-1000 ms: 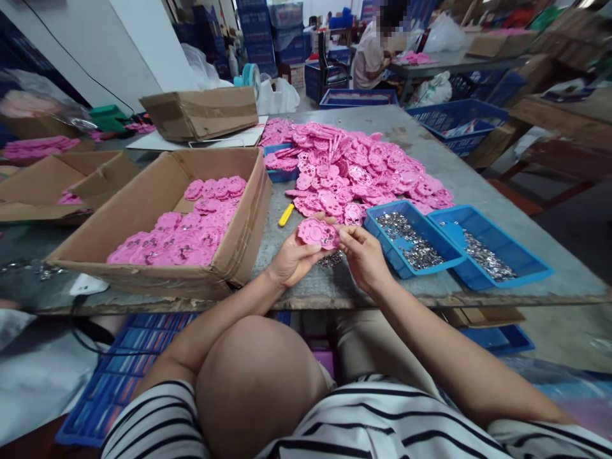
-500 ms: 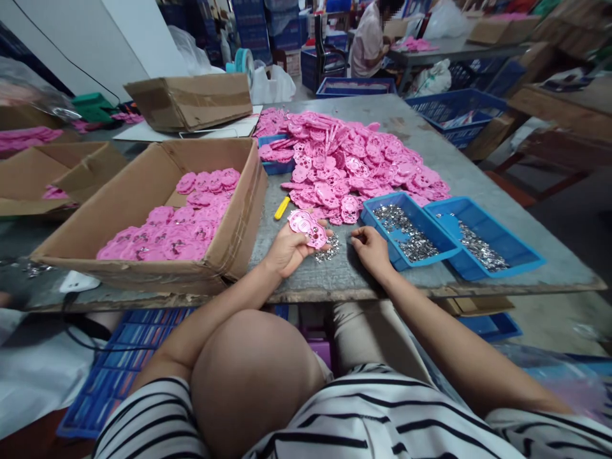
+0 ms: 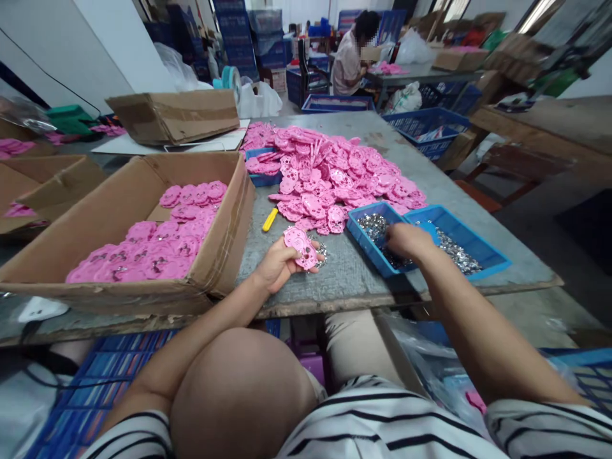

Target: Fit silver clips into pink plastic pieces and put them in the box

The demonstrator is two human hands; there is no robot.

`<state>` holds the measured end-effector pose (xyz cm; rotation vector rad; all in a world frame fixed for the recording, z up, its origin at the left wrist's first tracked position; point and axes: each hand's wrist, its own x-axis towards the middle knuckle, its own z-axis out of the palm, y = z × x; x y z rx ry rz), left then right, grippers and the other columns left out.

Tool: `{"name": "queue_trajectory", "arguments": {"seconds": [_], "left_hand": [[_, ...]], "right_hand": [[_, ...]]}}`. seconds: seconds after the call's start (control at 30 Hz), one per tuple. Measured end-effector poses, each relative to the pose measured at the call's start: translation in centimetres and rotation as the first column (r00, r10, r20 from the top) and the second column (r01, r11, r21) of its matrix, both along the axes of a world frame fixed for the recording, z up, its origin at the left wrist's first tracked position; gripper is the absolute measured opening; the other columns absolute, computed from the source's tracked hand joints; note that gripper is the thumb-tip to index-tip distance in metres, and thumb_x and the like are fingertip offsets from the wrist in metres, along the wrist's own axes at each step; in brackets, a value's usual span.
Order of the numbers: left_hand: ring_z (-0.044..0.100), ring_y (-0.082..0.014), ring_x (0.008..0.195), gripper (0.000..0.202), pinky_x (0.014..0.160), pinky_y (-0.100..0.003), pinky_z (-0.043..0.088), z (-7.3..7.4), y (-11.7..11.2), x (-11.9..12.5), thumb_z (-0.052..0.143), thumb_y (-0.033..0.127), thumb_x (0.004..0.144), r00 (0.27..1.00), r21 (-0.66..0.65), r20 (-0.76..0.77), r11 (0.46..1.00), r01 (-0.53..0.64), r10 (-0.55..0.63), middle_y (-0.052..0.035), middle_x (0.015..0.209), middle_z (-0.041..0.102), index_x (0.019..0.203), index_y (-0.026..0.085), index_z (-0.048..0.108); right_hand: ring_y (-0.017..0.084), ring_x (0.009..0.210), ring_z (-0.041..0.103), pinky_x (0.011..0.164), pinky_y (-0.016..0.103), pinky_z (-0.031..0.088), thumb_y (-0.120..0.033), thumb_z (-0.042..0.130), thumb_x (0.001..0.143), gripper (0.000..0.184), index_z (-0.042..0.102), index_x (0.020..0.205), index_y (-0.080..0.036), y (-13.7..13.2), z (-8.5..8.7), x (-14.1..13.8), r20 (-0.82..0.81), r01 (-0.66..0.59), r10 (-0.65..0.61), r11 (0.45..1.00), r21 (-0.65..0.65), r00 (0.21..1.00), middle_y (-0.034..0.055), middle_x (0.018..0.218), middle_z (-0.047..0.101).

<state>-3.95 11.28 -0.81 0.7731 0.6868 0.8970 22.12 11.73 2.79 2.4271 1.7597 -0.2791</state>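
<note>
My left hand (image 3: 275, 264) grips a flat pink plastic piece (image 3: 299, 247) just above the table's near edge, beside a small heap of silver metal bits (image 3: 320, 251). My right hand (image 3: 405, 240) reaches down into the nearer blue tray (image 3: 362, 236) of small silver metal parts, its fingers curled among them and mostly hidden. A second blue tray (image 3: 478, 250) with more metal parts lies just to the right. A big pile of pink pieces (image 3: 329, 173) covers the middle of the grey table (image 3: 344, 277).
A cardboard box (image 3: 119, 210) holding pink pieces stands at the left, with other boxes (image 3: 174, 116) behind it. A yellow tool (image 3: 270, 219) lies by the box. Another person (image 3: 348, 56) sits at a far table. Blue crates (image 3: 428, 124) stand at the right.
My right hand left the pink piece and moved right into the nearer blue tray. My left hand keeps the pink piece, lowered slightly toward the table edge.
</note>
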Motion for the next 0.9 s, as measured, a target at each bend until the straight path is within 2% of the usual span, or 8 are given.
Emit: {"name": "queue_trajectory", "arguments": {"seconds": [0.03,0.1,0.2,0.33,0.5,0.73,0.9], "left_hand": [[0.071,-0.027,0.086,0.045,0.066,-0.041,0.061,-0.1,0.1,0.1,0.058,0.007,0.059,1.0,-0.006,0.006,1.0,0.001,-0.001,-0.0077,0.096,0.071,0.102,0.016,0.049],[0.071,-0.0276,0.086,0.047,0.066,-0.041,0.061,-0.4,0.2,0.2,0.058,0.007,0.06,1.0,-0.015,0.01,1.0,0.009,-0.009,-0.0088,0.097,0.071,0.105,0.016,0.049],[0.072,-0.0276,0.084,0.053,0.065,-0.04,0.061,-0.6,0.2,0.4,0.058,0.006,0.06,1.0,-0.016,0.012,1.0,0.018,-0.018,-0.0088,0.096,0.071,0.111,0.016,0.049],[0.072,-0.0271,0.08,0.06,0.058,-0.037,0.06,-0.6,0.1,0.5,0.059,0.006,0.06,1.0,-0.012,0.006,1.0,0.005,-0.005,-0.0079,0.092,0.072,0.118,0.017,0.047],[0.072,-0.0279,0.082,0.054,0.057,-0.036,0.06,-0.5,0.0,0.4,0.058,0.006,0.061,1.0,-0.022,0.006,1.0,0.02,-0.02,-0.0092,0.091,0.072,0.113,0.015,0.048],[0.072,-0.0261,0.081,0.048,0.056,-0.033,0.06,-0.6,-0.1,0.4,0.059,0.007,0.061,0.998,0.001,0.035,0.999,0.052,-0.052,-0.0098,0.095,0.071,0.107,0.016,0.05],[0.072,-0.0261,0.078,0.05,0.056,-0.035,0.06,-0.6,-0.1,0.4,0.06,0.008,0.059,0.998,0.005,0.027,0.998,0.057,-0.057,-0.0083,0.092,0.071,0.107,0.016,0.049]], "right_hand": [[0.032,0.101,0.066,0.076,0.036,0.049,-0.018,0.056,0.079,0.027,0.071,0.102,-0.013,-0.2,0.0,0.0,0.02,-0.009,0.011,0.994,-0.106,1.0,0.02,0.111,0.069],[0.031,0.104,0.066,0.077,0.035,0.049,-0.02,0.05,0.084,0.029,0.071,0.104,-0.013,-0.6,-0.3,-0.4,0.018,-0.018,0.021,0.987,-0.163,1.0,0.0193,0.114,0.069],[0.031,0.107,0.065,0.078,0.034,0.048,-0.018,0.045,0.086,0.032,0.07,0.107,-0.012,-1.1,-0.8,-1.2,0.016,-0.001,0.003,0.991,-0.133,1.0,0.0203,0.116,0.068],[0.03,0.107,0.065,0.078,0.033,0.048,-0.02,0.047,0.087,0.031,0.068,0.109,-0.013,-1.1,-1.0,-1.0,0.006,0.006,-0.005,0.995,-0.098,1.0,0.0197,0.115,0.068],[0.029,0.103,0.066,0.074,0.032,0.046,-0.022,0.048,0.088,0.029,0.065,0.111,-0.015,-0.8,-1.6,-0.2,0.004,0.01,-0.009,0.999,-0.036,1.0,0.0188,0.111,0.069],[0.026,0.093,0.067,0.065,0.028,0.042,-0.023,0.058,0.082,0.019,0.069,0.097,-0.018,-0.9,-1.9,0.3,-0.025,-0.008,0.01,0.998,0.057,1.0,0.0124,0.097,0.074],[0.022,0.086,0.067,0.063,0.026,0.041,-0.024,0.053,0.084,0.017,0.07,0.086,-0.023,-1.1,-1.1,0.5,-0.047,-0.023,0.031,0.987,0.158,0.998,0.0063,0.09,0.075]]}}
